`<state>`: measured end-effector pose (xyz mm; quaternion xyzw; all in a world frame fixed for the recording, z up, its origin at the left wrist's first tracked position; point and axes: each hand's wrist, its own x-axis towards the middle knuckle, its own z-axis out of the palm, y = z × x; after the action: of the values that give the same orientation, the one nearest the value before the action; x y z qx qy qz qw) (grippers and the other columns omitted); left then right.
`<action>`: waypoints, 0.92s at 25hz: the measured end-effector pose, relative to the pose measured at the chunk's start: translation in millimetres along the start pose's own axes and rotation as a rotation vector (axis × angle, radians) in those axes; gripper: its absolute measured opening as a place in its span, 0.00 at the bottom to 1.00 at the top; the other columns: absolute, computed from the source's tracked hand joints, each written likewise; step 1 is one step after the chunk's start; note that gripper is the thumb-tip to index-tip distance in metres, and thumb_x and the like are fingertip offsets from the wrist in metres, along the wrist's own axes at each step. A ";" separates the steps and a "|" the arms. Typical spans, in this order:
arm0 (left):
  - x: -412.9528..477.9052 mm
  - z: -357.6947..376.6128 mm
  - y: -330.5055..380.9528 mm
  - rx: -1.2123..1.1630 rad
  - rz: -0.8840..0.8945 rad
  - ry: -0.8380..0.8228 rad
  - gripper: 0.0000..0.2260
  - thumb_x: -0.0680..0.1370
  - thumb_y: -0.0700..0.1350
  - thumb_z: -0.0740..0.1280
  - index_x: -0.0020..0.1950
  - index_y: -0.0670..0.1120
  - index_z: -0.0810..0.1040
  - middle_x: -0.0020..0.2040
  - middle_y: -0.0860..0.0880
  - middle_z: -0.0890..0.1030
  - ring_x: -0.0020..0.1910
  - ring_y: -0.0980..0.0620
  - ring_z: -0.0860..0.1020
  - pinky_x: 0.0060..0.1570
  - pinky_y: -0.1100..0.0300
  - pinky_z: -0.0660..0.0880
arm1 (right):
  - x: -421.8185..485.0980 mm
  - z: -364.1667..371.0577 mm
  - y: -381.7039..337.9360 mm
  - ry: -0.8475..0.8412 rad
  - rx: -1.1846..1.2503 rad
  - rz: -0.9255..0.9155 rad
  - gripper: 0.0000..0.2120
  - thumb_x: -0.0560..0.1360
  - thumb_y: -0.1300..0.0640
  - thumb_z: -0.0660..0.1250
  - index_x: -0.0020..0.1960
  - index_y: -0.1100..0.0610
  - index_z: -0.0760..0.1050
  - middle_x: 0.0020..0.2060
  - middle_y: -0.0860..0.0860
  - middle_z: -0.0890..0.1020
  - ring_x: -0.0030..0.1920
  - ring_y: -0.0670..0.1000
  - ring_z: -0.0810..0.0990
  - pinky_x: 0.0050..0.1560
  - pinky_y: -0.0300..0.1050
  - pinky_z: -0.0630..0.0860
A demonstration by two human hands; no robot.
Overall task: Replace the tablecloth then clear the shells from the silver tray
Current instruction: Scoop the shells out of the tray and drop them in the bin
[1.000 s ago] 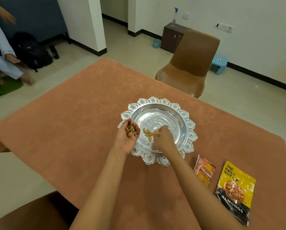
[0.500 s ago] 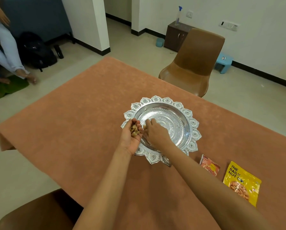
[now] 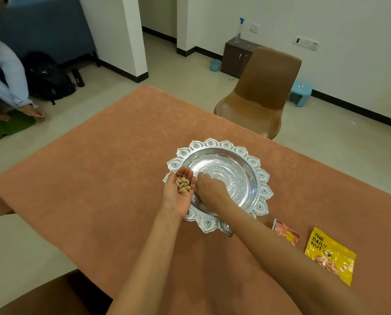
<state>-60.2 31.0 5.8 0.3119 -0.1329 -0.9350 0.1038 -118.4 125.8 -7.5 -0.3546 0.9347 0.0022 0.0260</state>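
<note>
An orange tablecloth (image 3: 94, 178) covers the table. On it stands the ornate silver tray (image 3: 242, 155), and its visible floor shows no shells. My left hand (image 3: 178, 196) is palm up at the tray's left rim, cupped around several tan shells (image 3: 182, 184). My right hand (image 3: 209, 189) lies palm down inside the tray, right beside the left palm, fingers curled. Whether it holds any shell is hidden under the hand.
A small red snack packet (image 3: 286, 233) and a yellow almond packet (image 3: 331, 253) lie right of the tray. A brown chair (image 3: 258, 94) stands at the far side, another chair back (image 3: 49, 294) at the near edge. A person (image 3: 6, 73) sits on the floor at left.
The shells that lay in the tray a second ago are gone from it. My right hand slid left across the tray to my left palm, which holds more shells.
</note>
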 end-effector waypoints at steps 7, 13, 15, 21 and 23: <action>8.7 16.6 -20.0 0.121 -0.064 0.065 0.14 0.82 0.49 0.55 0.45 0.44 0.77 0.41 0.48 0.77 0.39 0.54 0.75 0.43 0.61 0.72 | 3.4 -32.3 11.4 0.212 0.945 0.354 0.15 0.78 0.60 0.57 0.32 0.57 0.64 0.28 0.50 0.70 0.28 0.45 0.67 0.28 0.39 0.62; 18.1 25.0 -26.8 0.103 -0.201 0.018 0.09 0.78 0.46 0.62 0.40 0.44 0.76 0.36 0.47 0.77 0.35 0.51 0.79 0.37 0.59 0.77 | -3.0 -43.5 3.1 0.268 0.423 -0.066 0.09 0.76 0.55 0.58 0.45 0.57 0.76 0.40 0.51 0.80 0.44 0.53 0.71 0.42 0.48 0.69; 14.2 28.2 -23.1 0.087 -0.214 0.027 0.10 0.79 0.43 0.62 0.39 0.42 0.76 0.33 0.47 0.79 0.32 0.52 0.80 0.31 0.61 0.79 | -5.5 -46.6 11.8 0.332 0.547 -0.124 0.09 0.74 0.53 0.60 0.44 0.56 0.78 0.41 0.48 0.80 0.45 0.51 0.70 0.46 0.43 0.66; 2.6 21.7 3.0 -0.108 -0.135 0.080 0.14 0.82 0.45 0.60 0.37 0.42 0.74 0.31 0.48 0.77 0.28 0.54 0.76 0.29 0.63 0.78 | 2.5 -17.7 72.1 0.177 0.677 0.298 0.05 0.79 0.62 0.60 0.45 0.59 0.73 0.38 0.51 0.76 0.35 0.48 0.71 0.34 0.40 0.66; -0.3 19.0 6.5 -0.092 -0.124 0.082 0.14 0.82 0.46 0.60 0.38 0.42 0.74 0.30 0.48 0.77 0.30 0.54 0.76 0.29 0.63 0.77 | 5.8 6.2 65.9 0.103 0.622 0.280 0.05 0.80 0.60 0.58 0.48 0.59 0.72 0.43 0.54 0.76 0.42 0.52 0.72 0.38 0.42 0.65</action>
<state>-70.9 28.5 22.7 0.3523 -0.0657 -0.9313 0.0654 -166.1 171.5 -14.9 -0.1976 0.9302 -0.2973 0.0853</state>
